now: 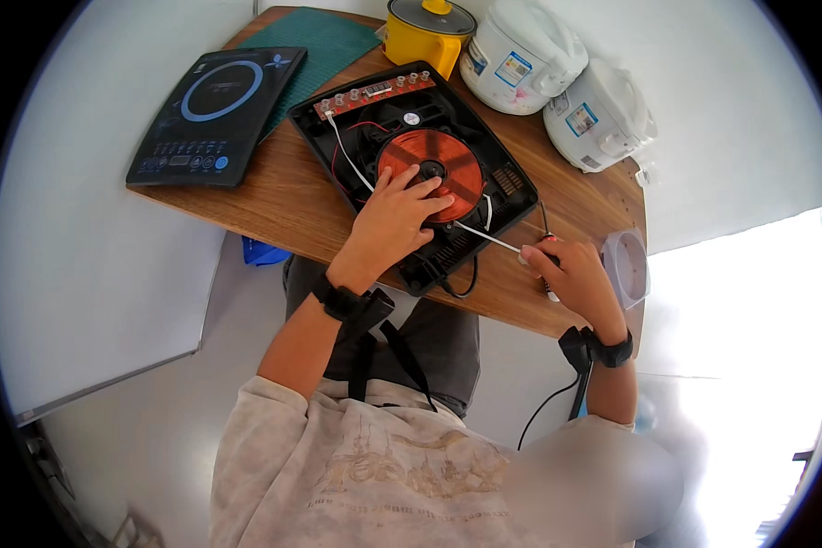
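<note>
- The opened black housing (486,142) lies at the upper centre of the frame, set aslant on the brown wooden table (571,210), its inside facing up.
- Within it sits a round, flat coil (462,178), copper-red and tightly wound, crossed by darker bars that meet at a black centre.
- Along its top edge runs a reddish circuit strip (365,94) carrying a row of small round pale parts and a light rectangular piece.
- A white wire (342,142) leaves the strip's left end and runs down to the coil; thin red wires curve nearby.
- Slotted vents show toward the right and lower corners.
- The left hand (395,219) is spread, its fingers resting on the coil.
- The right hand (573,274) grips a screwdriver (489,237), whose pale shaft reaches the coil's lower edge.
- A black cooktop panel (215,114) with a blue ring lies at upper left.
</note>
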Available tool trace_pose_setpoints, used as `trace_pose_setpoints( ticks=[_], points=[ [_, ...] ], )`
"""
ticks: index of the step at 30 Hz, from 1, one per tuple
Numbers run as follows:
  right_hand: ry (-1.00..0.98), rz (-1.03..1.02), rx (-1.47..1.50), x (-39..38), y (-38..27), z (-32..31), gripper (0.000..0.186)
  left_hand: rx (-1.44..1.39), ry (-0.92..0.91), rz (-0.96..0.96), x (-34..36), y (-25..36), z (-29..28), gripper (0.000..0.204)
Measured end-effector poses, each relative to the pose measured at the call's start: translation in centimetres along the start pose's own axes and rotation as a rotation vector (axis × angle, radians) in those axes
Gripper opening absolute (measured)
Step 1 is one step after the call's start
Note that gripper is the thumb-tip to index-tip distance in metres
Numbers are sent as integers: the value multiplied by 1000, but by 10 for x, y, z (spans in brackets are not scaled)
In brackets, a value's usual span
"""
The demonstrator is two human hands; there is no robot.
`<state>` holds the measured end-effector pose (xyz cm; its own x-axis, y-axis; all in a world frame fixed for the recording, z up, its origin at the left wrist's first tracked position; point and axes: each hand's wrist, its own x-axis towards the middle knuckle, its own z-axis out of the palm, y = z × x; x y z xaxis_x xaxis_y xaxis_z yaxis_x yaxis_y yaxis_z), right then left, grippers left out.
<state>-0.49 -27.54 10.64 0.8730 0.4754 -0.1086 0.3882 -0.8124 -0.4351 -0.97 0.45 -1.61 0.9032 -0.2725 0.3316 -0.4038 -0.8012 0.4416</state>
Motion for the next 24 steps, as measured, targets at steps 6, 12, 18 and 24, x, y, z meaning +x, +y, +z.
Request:
trace_pose_setpoints(
  ticks=[6,12,18,24],
  points=[
    [-6,-44,-27,-1,3,2,35,-8,4,4,0,0,0,61],
    [-1,-46,-12,-1,0,3,35,-2,-3,1,0,1,-1,60],
    [-11,-71,-107,0,-13,-3,36,0,-9,0,0,1,-1,60],
    [20,-62,-318,5,-32,-14,34,12,-19,-1,1,3,-3,59]
  ],
)
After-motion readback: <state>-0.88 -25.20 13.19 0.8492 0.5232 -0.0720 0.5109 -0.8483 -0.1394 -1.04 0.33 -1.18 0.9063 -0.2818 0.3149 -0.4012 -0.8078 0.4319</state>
